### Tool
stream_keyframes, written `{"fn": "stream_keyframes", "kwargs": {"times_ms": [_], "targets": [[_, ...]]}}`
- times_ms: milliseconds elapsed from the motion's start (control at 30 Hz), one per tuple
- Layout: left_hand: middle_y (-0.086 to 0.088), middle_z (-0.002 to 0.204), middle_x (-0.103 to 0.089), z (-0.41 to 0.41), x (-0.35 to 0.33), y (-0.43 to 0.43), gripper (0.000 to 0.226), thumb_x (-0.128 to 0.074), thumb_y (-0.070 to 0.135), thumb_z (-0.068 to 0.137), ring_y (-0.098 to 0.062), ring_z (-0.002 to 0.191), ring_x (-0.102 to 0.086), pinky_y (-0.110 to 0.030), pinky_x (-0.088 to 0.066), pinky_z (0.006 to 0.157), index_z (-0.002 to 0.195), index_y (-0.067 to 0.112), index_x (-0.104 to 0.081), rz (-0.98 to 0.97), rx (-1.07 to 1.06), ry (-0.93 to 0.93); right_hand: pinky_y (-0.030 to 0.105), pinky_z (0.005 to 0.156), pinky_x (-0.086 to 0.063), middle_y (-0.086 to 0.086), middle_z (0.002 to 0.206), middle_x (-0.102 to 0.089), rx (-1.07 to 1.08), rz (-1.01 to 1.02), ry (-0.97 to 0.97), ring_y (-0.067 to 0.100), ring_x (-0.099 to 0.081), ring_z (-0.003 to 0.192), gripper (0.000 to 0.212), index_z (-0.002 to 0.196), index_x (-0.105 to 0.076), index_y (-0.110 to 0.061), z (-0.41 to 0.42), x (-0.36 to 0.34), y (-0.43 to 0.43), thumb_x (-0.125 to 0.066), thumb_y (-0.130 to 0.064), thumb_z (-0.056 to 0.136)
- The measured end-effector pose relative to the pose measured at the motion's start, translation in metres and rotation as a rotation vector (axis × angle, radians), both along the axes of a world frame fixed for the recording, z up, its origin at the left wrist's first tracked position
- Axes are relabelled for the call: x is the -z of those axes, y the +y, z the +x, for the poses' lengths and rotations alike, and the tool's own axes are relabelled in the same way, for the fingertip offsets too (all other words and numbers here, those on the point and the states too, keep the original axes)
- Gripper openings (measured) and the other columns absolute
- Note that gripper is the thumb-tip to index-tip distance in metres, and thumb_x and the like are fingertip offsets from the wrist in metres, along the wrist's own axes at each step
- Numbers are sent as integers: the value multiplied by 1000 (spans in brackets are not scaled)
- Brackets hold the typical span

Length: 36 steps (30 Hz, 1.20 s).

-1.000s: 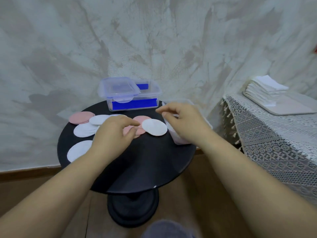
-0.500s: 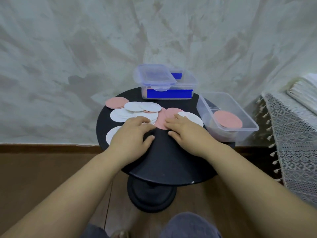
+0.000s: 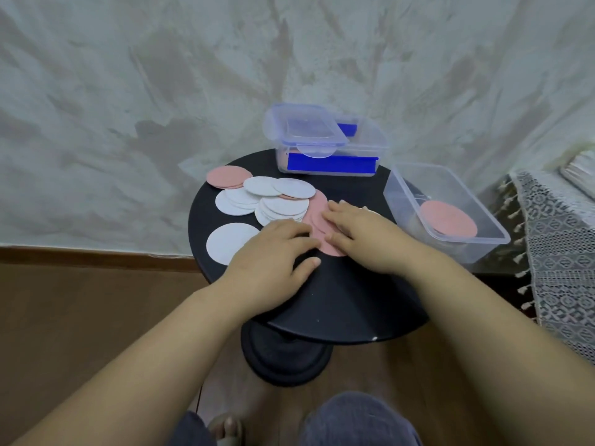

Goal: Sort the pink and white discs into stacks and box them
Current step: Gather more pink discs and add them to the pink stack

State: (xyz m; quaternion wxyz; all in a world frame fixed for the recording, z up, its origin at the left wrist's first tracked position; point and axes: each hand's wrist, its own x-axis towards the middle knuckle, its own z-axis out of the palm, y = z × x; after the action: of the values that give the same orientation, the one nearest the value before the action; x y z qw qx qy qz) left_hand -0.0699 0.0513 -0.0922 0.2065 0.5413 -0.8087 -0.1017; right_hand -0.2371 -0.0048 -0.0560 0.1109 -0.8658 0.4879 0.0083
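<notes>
Head view: two boxes on the round black surface [image 3: 338, 300]. The open box [image 3: 483, 252] at the right edge has one pink stack [image 3: 449, 218] inside. The blue box [image 3: 331, 164] at the back has its lid [image 3: 306, 128] lying askew on top. Pink shows up in three spots: that stack, a small pink pile [image 3: 228, 177] far left, and the pink discs [image 3: 317, 214] in the middle. Right hand [image 3: 360, 233] lies flat on those, and left hand [image 3: 273, 252] has its fingertips at their edge. Each grip is wide, holding nothing. White discs [image 3: 283, 206] overlap in a heap, too layered to count. One lone white disc [image 3: 230, 243] lies just beside the left hand.
</notes>
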Motion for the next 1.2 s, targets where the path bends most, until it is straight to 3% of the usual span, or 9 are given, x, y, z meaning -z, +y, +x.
{"fn": "stream_keyframes", "kwargs": {"times_ms": [133, 233, 400, 600, 767, 900, 1000, 1100, 1200], "targets": [[10, 136, -47, 4, -1, 8, 38, -47, 37, 92, -12, 127, -39, -32, -36, 102, 128, 26, -54, -7, 21, -28, 20, 108, -19, -9, 149, -36, -21, 3, -142, 6, -31, 136, 50, 137, -45, -25, -10, -2, 7, -57, -31, 89], [9, 135, -49, 9, -2, 12, 36, -47, 37, 92, -13, 125, -41, -31, -38, 100, 125, 25, -57, -21, 24, -51, 24, 107, -29, -8, 141, -46, 62, 19, -255, 8, -41, 129, 49, 134, -48, -25, -13, -4, 3, -61, -32, 87], [9, 133, -51, 9, -4, 17, 34, -47, 35, 93, -13, 123, -43, -30, -38, 99, 124, 24, -58, -21, 20, -61, 25, 102, -35, -6, 138, -50, 119, 70, -154, 12, -47, 122, 62, 136, -45, -26, -8, -11, -9, -70, -31, 80], [5, 98, -53, -7, -16, 8, 34, -53, 53, 83, -19, 100, -45, -32, -41, 81, 98, 24, -63, 14, -287, -57, 22, 86, -39, -5, 120, -57, 165, 197, -170, 8, -51, 100, 64, 132, -49, -21, -5, -19, -17, -76, -25, 74], [3, 102, -47, -25, -25, -2, 63, -61, 69, 67, -22, 107, -44, -32, -39, 81, 111, 23, -58, 186, -373, -57, 26, 85, -44, -6, 106, -60, 202, 196, -278, 11, -55, 95, 28, 103, -60, -26, -9, -20, -17, -72, -19, 79], [-1, 112, -49, -28, -29, -4, 64, -67, 64, 65, -22, 110, -45, -32, -41, 80, 114, 23, -57, 259, -391, 33, 23, 78, -46, -6, 90, -61, 275, 121, -511, 12, -58, 86, 7, 89, -58, -22, -15, -13, -12, -64, -19, 86], [-2, 114, -49, -29, -30, -7, 61, -71, 55, 68, -22, 110, -47, -35, -44, 86, 117, 22, -55, 291, -378, 62, 25, 76, -48, -1, 82, -64, 400, 131, -776, 14, -61, 80, 5, 86, -56, -20, -17, -11, -9, -59, -21, 90], [3, 112, -56, -26, -30, -9, 52, -72, 39, 72, -17, 103, -53, -31, -44, 84, 119, 24, -56, 258, -341, 280, 31, 81, -52, 3, 84, -68, 426, 228, -953, 17, -63, 81, 8, 84, -59, -19, -17, -13, -5, -57, -20, 91], [11, 94, -65, -22, -37, -5, 22, -66, 28, 82, -1, 77, -59, -18, -44, 66, 104, 25, -65, 281, -295, 747, 24, 67, -53, 3, 82, -66, 374, 339, -1059, 15, -60, 72, 9, 83, -61, -17, -20, -19, 0, -57, -17, 91]]}}
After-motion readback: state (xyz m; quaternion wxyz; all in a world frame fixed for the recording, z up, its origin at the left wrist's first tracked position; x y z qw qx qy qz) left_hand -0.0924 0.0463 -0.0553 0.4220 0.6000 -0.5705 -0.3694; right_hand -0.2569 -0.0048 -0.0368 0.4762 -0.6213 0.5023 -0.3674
